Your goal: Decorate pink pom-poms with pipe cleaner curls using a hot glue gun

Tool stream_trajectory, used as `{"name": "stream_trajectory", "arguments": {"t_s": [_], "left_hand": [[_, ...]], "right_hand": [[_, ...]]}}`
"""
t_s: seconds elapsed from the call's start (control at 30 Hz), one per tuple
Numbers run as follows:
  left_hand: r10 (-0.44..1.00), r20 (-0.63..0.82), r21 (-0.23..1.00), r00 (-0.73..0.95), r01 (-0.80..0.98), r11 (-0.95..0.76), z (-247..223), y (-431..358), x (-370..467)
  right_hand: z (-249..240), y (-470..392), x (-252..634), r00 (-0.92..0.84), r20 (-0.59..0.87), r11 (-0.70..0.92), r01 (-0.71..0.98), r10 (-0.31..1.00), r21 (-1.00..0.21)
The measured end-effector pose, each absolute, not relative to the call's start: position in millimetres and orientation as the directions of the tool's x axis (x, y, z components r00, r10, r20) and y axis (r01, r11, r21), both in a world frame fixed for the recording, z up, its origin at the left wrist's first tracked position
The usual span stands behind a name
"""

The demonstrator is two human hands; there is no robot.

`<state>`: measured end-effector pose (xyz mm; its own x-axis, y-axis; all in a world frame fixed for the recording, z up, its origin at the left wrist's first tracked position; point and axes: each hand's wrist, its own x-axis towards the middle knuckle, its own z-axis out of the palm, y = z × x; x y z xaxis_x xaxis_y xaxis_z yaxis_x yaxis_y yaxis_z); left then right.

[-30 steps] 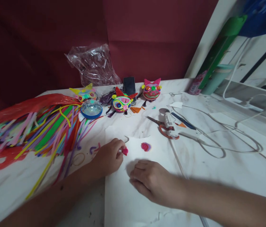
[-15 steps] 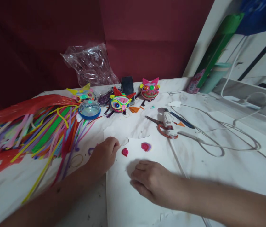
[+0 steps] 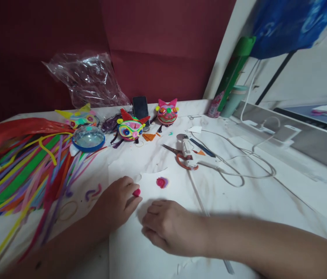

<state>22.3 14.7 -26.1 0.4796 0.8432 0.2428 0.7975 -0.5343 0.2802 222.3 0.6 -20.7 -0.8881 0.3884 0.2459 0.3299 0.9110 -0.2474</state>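
Well, left hand (image 3: 116,202) arched at pink piece (image 3: 136,192), right hand (image 3: 171,227) curled.

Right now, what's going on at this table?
A person's left hand has thumb and finger around a small pink piece over white paper; whether it is gripped, I can't tell. The right hand is curled over the paper, nothing visible in it. A pink-and-purple piece lies beyond it. Scissors and a glue gun lie farther back, near three colourful animal heads.
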Motion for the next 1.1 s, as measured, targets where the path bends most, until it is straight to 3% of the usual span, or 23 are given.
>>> {"name": "stream_trajectory", "arguments": {"t_s": [0.13, 0.23, 0.43, 0.6, 0.77, 0.93, 1.1], "left_hand": [[0.893, 0.329, 0.366, 0.306, 0.831, -0.419, -30.2, 16.4, 21.1], [0.942, 0.295, 0.476, 0.163, 0.830, -0.292, -29.5, 19.2, 18.7], [0.955, 0.286, 0.516, 0.074, 0.828, -0.219, -17.2, 21.6, 15.5], [0.953, 0.285, 0.505, 0.105, 0.828, -0.243, -15.0, 20.2, 15.6], [0.920, 0.316, 0.526, 0.231, 0.765, -0.373, -24.1, 17.6, 18.0], [0.880, 0.315, 0.451, 0.355, 0.760, -0.468, -32.9, 16.2, 20.1], [0.875, 0.319, 0.450, 0.364, 0.754, -0.478, -35.0, 17.1, 19.9]], "right_hand": [[-20.1, 1.5, 222.1, -0.889, 0.260, 0.918, 0.322, 0.378, -0.231], [-22.5, 1.9, 222.8, -0.883, 0.275, 0.917, 0.319, 0.379, -0.240], [-24.7, -0.6, 223.1, -0.876, 0.283, 0.912, 0.324, 0.389, -0.252], [-21.0, -1.7, 222.8, -0.874, 0.276, 0.901, 0.319, 0.400, -0.295], [-18.1, -1.4, 223.1, -0.877, 0.252, 0.896, 0.333, 0.409, -0.294], [-18.5, -2.3, 223.1, -0.875, 0.255, 0.894, 0.332, 0.411, -0.301], [-17.2, -2.0, 223.4, -0.883, 0.229, 0.894, 0.338, 0.410, -0.295]]}}
